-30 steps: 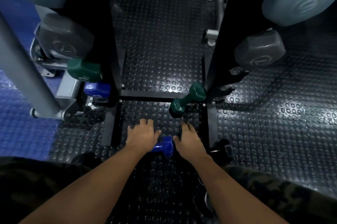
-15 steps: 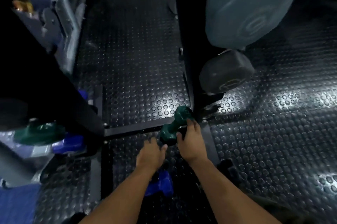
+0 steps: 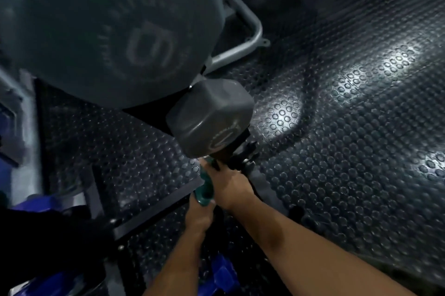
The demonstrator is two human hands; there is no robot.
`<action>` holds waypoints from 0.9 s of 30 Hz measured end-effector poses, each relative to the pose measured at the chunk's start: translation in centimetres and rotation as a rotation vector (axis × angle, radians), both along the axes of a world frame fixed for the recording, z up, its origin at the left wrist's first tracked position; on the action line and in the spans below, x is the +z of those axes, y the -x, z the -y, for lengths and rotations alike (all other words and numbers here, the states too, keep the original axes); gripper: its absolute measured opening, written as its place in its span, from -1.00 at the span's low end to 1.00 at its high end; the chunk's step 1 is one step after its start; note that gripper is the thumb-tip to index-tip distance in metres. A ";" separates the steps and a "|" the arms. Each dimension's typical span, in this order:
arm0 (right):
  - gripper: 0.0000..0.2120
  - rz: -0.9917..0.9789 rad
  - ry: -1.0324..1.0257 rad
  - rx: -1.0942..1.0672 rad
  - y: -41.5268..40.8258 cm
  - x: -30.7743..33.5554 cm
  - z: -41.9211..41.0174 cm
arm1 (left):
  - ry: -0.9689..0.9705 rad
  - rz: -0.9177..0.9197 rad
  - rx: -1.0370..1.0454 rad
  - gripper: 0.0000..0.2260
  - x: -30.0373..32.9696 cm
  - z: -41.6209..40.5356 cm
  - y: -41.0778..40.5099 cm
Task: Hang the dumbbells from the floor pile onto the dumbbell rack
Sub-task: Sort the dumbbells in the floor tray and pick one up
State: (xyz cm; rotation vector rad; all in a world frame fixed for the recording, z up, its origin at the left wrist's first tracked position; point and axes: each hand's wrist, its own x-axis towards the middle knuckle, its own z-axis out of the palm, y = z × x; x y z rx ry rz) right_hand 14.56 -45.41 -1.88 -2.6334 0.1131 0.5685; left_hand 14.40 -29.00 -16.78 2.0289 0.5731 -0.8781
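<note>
Both hands have lifted the green dumbbell off the studded floor to just under the grey dumbbell on the rack. Right hand fingers curl around its handle; left hand cups the lower head. Below them lies the blue dumbbell.

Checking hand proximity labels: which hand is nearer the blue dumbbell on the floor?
Left. The left hand is just above the blue dumbbell; the right hand is farther up.
</note>
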 end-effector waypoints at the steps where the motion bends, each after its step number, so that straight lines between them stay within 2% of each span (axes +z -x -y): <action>1: -0.03 -0.015 0.022 0.011 -0.3 -0.1 0.1 | 0.008 0.000 0.018 -0.19 0.5 0.2 0.0; 2: -0.01 -0.024 0.029 0.017 -0.7 -0.2 0.2 | 0.015 0.000 0.019 -0.17 1.9 0.7 -0.1; 6: -0.04 -0.035 -0.035 -0.006 -0.9 -0.5 0.2 | 0.066 -0.002 0.080 -0.10 1.0 0.7 -0.5; 8: -0.06 -0.029 -0.070 -0.023 -0.8 -0.7 0.2 | 0.107 -0.018 0.112 -0.15 0.9 0.9 -0.4; 11: -0.20 0.016 -0.130 -0.075 -0.6 -0.8 0.2 | 0.140 -0.009 0.181 -0.42 5.0 2.1 0.2; 12: -0.22 0.029 -0.139 -0.086 -0.4 -0.8 0.3 | 0.142 -0.004 0.202 -0.45 5.4 2.1 0.5; 17: -0.11 0.035 -0.168 -0.087 2.2 -0.3 -0.3 | 0.035 -0.006 0.157 -0.38 5.5 -1.1 3.5; 19: -0.10 0.051 -0.209 -0.127 3.8 0.6 -0.7 | -0.017 0.016 0.143 -0.35 8.5 -1.9 4.8; 22: -0.15 0.109 -0.354 -0.294 6.7 2.5 -1.4 | -0.084 0.052 0.069 -0.44 13.4 -3.1 6.0; 27: -0.16 0.177 -0.458 -0.452 11.6 8.6 -1.5 | -0.101 0.165 -0.046 -0.38 21.2 -4.0 8.0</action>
